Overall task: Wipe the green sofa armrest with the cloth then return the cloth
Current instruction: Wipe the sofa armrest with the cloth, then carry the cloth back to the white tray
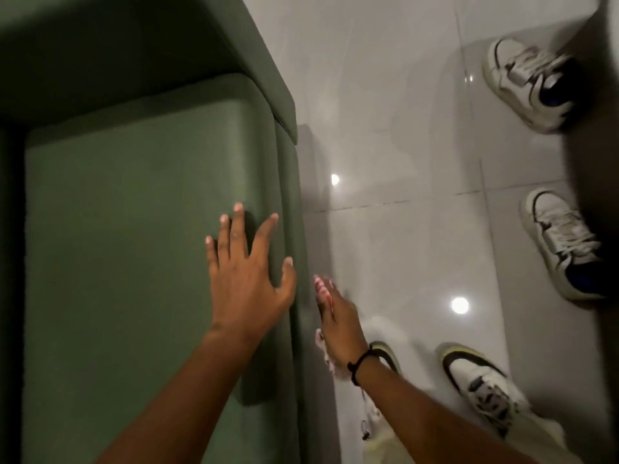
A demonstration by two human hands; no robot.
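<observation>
I see green sofa armrest point(150, 229) beside glossy tile floor point(402, 145). Left hand point(246, 272) splayed near armrest edge; right hand point(338, 324) blurred, grip unclear. Sneakers point(529, 82) well right.

No text, label, brand, number or sign can be read anywhere in my view. The pair of sneakers point(532, 83) on the floor ahead of me, and the shoes on my own feet point(475, 380), carry dark side markings, but these are too blurred to resolve into any logo or lettering. The green sofa armrest point(134, 246) under my left hand point(246, 276) is plain fabric.
</observation>
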